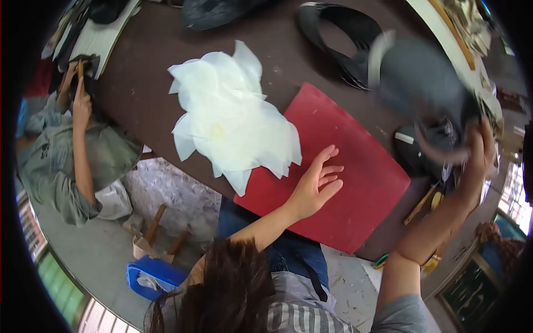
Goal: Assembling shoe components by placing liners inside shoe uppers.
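My left hand (319, 186) hovers over a red board (355, 188) with its fingers spread and nothing in them. To the right, my right hand (482, 145) is closed on the edge of a dark grey curved piece with a pale rim (422, 77); motion blurs it, so its exact kind is unclear. Just left of the red board lies a loose pile of thin white cut pieces (227, 111), partly overlapping the board's corner. A black piece with a white tab (408, 144) rests below the held piece.
Black curved strips (327, 16) are stacked at the back of the brown table (144, 83). Another dark piece (216, 11) lies at the far edge. At left, a person in green (89, 161) handles something. A blue bin (150, 277) stands below.
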Demonstrator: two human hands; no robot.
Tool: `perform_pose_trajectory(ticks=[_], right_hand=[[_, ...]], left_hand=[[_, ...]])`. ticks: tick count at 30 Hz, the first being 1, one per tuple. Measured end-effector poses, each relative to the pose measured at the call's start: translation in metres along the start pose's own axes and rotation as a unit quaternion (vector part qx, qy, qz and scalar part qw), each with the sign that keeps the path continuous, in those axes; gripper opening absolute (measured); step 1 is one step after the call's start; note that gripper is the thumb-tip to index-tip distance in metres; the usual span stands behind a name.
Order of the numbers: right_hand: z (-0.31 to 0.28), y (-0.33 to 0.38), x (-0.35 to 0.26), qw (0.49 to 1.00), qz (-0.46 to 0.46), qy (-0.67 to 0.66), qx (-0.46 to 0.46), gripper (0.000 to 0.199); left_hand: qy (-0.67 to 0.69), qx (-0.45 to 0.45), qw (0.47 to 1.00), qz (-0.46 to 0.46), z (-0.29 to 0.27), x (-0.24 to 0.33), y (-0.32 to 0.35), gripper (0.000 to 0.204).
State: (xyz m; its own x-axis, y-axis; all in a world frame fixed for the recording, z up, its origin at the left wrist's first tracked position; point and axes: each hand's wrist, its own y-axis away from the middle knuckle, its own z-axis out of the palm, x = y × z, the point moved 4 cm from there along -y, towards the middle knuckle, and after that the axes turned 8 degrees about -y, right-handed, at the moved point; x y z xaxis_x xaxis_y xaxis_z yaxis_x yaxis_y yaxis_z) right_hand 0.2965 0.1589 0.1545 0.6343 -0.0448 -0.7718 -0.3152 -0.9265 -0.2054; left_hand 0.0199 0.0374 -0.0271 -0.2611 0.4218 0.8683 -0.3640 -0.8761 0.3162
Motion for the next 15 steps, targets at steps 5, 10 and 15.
perform_pose_trajectory(ticks=[5, 10, 15], right_hand=[[0.093, 0.071, -0.028, 0.827, -0.043, 0.244, -0.505, 0.032], [0.205, 0.138, -0.070, 0.904, -0.080, 0.027, -0.419, 0.035], [0.318, 0.189, -0.102, 0.921, -0.055, -0.125, -0.366, 0.027]], left_hand=[[0.023, -0.139, 0.990, 0.001, -0.010, 0.006, 0.066, 0.073], [-0.271, 0.062, 0.959, -0.050, -0.077, 0.004, 0.132, 0.033], [-0.385, 0.319, 0.866, 0.020, -0.186, 0.044, 0.112, 0.026]])
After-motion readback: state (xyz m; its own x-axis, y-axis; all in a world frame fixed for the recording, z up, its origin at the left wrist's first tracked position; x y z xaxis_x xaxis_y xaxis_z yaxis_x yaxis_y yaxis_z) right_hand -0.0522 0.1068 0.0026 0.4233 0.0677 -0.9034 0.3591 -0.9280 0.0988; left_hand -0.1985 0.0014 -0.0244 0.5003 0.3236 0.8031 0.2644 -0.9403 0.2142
